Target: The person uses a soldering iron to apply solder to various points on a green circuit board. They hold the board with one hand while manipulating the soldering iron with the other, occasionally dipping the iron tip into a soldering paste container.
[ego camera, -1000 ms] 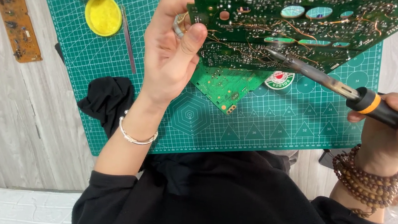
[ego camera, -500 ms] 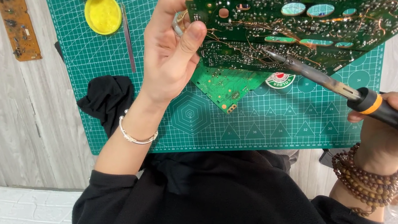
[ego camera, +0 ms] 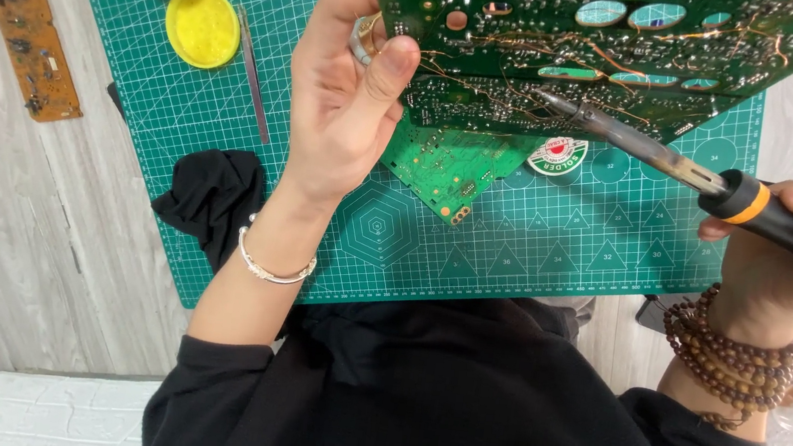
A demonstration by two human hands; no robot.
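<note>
There, the big green circuit board was held tilted above the cutting mat, its left edge pinched by the left hand. The right hand clenched a soldering iron, tip touching the board's underside. A smaller board lay beneath.

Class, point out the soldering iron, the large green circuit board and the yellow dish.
soldering iron (ego camera: pixel 756 207), head view, orange collar
large green circuit board (ego camera: pixel 577 64), head view, wired underside
yellow dish (ego camera: pixel 202 25), head view, centre
</note>
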